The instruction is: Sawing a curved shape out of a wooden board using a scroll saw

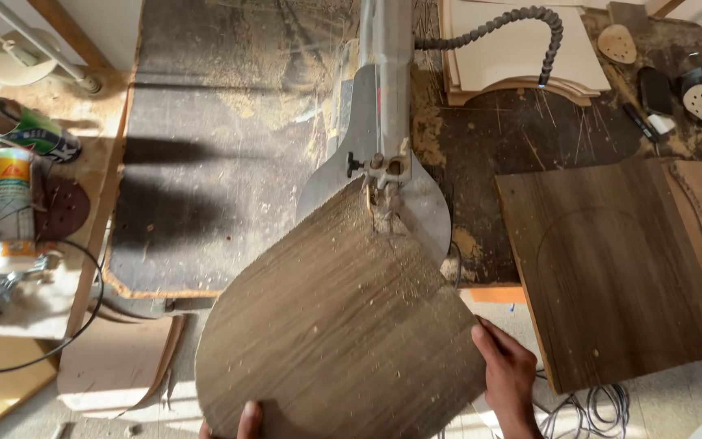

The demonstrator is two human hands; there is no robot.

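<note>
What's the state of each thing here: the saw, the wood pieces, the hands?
Scroll saw: blade meets the panel's top corner; sawdust around it.
Rounded wood panel: flat on the saw table, dusted with chips.
Right hand: gripping the panel's right edge.
Left hand: holding its bottom edge.
Square board: lying flat, arch line marked, uncut.

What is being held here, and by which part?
The dark rounded wooden panel on the scroll saw: right hand on its right edge, left hand at its near curved edge.
</note>
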